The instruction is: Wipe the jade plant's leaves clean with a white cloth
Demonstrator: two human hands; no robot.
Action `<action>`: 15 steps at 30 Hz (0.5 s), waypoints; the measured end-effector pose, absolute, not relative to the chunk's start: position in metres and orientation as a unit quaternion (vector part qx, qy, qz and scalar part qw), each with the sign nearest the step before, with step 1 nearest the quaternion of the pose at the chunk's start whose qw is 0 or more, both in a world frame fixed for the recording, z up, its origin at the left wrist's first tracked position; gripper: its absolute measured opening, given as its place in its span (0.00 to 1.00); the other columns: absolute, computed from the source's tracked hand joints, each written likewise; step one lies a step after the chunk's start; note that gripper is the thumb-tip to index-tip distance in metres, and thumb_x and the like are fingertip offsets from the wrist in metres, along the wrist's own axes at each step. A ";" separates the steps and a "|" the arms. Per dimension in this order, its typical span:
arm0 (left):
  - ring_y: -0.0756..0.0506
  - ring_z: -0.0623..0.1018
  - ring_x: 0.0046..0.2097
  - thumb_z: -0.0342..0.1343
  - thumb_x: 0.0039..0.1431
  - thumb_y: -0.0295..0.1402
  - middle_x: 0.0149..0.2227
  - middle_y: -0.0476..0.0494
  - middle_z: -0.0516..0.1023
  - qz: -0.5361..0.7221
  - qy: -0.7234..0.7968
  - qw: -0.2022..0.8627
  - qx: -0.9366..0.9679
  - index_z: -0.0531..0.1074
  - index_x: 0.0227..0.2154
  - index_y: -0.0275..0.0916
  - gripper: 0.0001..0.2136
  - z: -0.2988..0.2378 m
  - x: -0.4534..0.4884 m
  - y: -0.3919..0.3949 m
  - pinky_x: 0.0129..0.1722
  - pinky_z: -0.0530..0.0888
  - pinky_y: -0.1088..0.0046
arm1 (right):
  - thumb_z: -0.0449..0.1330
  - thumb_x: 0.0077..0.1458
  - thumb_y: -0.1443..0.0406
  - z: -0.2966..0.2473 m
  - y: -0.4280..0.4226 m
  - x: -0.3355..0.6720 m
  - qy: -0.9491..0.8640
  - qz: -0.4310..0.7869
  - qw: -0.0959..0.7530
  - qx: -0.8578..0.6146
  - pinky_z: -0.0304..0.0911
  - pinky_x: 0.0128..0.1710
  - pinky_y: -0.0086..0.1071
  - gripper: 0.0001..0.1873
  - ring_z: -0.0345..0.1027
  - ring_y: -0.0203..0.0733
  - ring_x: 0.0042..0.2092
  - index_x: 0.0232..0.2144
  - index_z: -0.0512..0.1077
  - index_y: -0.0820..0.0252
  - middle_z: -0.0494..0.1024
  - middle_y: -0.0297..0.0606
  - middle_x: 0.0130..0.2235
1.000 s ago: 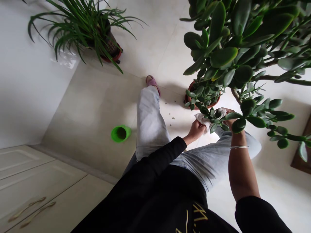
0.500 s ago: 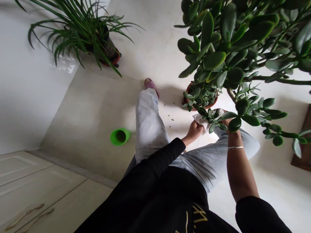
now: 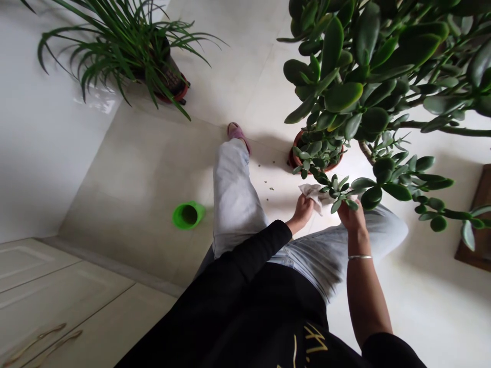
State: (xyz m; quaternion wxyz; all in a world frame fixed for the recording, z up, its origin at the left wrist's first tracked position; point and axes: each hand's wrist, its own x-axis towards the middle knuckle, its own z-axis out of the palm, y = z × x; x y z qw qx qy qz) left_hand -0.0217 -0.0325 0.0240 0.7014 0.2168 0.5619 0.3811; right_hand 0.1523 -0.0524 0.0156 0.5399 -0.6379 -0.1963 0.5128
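Some crumpled white cloth (image 3: 313, 193) — likely soft, light, pinch by edges; left hand (image 3: 303, 210) fingers clamped on it, right hand (image 3: 353, 215) fingers partly hidden — can't tell

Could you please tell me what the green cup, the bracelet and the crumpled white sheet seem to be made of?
Green cup: probably plastic, smooth and evenly bright.
Bracelet: seemingly polished metal, given its silvery shine.
White sheet: thin and matte, in soft folds; tissue or cloth, I cannot tell which.

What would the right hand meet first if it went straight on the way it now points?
Likely the leafy sprig, whose leaves overlap the right hand in view, with white cloth behind; depth is unclear.
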 end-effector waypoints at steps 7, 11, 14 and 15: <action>0.47 0.79 0.38 0.55 0.50 0.19 0.32 0.48 0.80 0.401 0.588 0.679 0.181 0.74 0.31 0.38 0.09 0.009 -0.025 -0.032 0.45 0.74 0.72 | 0.73 0.52 0.63 -0.013 -0.066 0.139 -0.125 0.528 0.555 -0.631 0.74 0.37 0.30 0.12 0.72 0.35 0.34 0.31 0.73 0.58 0.77 0.31 0.34; 0.48 0.76 0.35 0.56 0.48 0.20 0.29 0.49 0.77 0.414 0.611 0.653 0.170 0.73 0.29 0.38 0.07 0.000 -0.039 -0.021 0.44 0.72 0.71 | 0.65 0.67 0.60 -0.034 -0.067 0.120 -0.109 0.540 0.543 -0.634 0.76 0.39 0.34 0.11 0.75 0.37 0.39 0.44 0.75 0.63 0.79 0.36 0.42; 0.49 0.74 0.33 0.57 0.48 0.21 0.27 0.51 0.75 0.424 0.623 0.637 0.166 0.73 0.30 0.39 0.08 -0.003 -0.052 -0.012 0.42 0.71 0.72 | 0.65 0.67 0.60 -0.040 -0.065 0.103 -0.121 0.549 0.544 -0.623 0.76 0.41 0.36 0.13 0.76 0.39 0.42 0.48 0.75 0.62 0.79 0.38 0.46; 0.49 0.74 0.33 0.58 0.48 0.21 0.26 0.52 0.74 0.426 0.622 0.635 0.166 0.73 0.31 0.39 0.08 -0.003 -0.055 -0.009 0.41 0.70 0.72 | 0.65 0.66 0.60 -0.040 -0.063 0.098 -0.133 0.551 0.545 -0.617 0.77 0.42 0.37 0.12 0.76 0.39 0.42 0.47 0.75 0.62 0.79 0.38 0.45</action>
